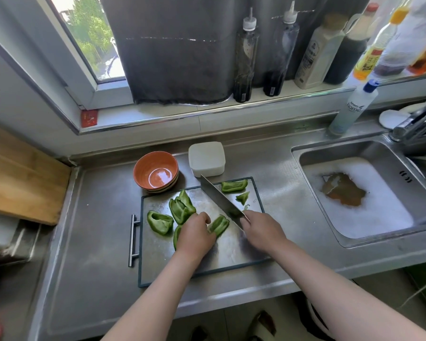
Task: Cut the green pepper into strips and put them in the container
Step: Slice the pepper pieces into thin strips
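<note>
While you worked at the steel counter (96, 217), the sink (312, 156) on your right held foamy water with a brownish patch in it, and a wooden board (22, 178) lay off to your left. Directly before you sat the metal cutting board (231, 252), dark-rimmed, with a bar handle on its left side. Your right hand (263, 230) was wrapped around the handle of the knife (219, 200), and the broad blade angled away to the far left across the board, its tip pointing toward the container. Your left hand (194, 236) had its fingers curled down onto one pepper piece (219, 225), pinning it to the board just beside the blade. Whether the edge touched that piece, I could not tell. Past the board's far edge stood the orange bowl (155, 168) and, to its right, the white container (206, 158). Every bit of green pepper in view lay on the cutting board: the large pieces (181, 207) clustered left of your left hand, and the smaller pieces (234, 185) near the far right corner.
</note>
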### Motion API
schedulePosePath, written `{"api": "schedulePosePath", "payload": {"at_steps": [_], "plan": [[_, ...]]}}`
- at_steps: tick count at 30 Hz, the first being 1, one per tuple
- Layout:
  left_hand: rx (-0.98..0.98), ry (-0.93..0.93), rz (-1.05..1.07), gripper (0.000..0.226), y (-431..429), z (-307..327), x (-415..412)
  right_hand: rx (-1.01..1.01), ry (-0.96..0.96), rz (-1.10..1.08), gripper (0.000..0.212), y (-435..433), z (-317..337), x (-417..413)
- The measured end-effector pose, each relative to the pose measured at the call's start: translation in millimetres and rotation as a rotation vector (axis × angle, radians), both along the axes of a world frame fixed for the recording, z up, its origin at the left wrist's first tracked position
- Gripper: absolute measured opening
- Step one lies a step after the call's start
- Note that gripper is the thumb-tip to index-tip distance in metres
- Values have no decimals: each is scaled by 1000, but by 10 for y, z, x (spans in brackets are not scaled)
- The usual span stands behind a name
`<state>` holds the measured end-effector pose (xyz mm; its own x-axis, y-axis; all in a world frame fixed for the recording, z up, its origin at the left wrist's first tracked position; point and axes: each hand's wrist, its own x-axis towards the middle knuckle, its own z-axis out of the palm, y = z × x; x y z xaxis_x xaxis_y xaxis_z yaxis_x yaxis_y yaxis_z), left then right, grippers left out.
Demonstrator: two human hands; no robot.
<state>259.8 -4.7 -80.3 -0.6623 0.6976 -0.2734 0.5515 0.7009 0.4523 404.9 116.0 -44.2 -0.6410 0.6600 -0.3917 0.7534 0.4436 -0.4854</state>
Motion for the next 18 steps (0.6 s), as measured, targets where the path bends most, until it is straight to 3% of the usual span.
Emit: {"api": "schedulePosePath", "payload": {"at_steps": [3,5,8,10,14,18], "plan": [[-59,-123,-7,43,4,24,58,5,60,-14,24,47,77,18],[-79,-160,19,38,-3,51,67,-4,100,-35,23,58,109,37],[-7,-53,-5,28,-72,64,24,-17,140,-70,26,53,158,97],[77,35,-71,40,-137,63,-12,-20,145,-72,27,34,180,163],[-100,257,-474,78,-175,42,-120,-54,144,-91,29,-41,195,293],[-126,251,-567,70,-150,9,-182,-98,166,-146,31,-126,214,401]]}}
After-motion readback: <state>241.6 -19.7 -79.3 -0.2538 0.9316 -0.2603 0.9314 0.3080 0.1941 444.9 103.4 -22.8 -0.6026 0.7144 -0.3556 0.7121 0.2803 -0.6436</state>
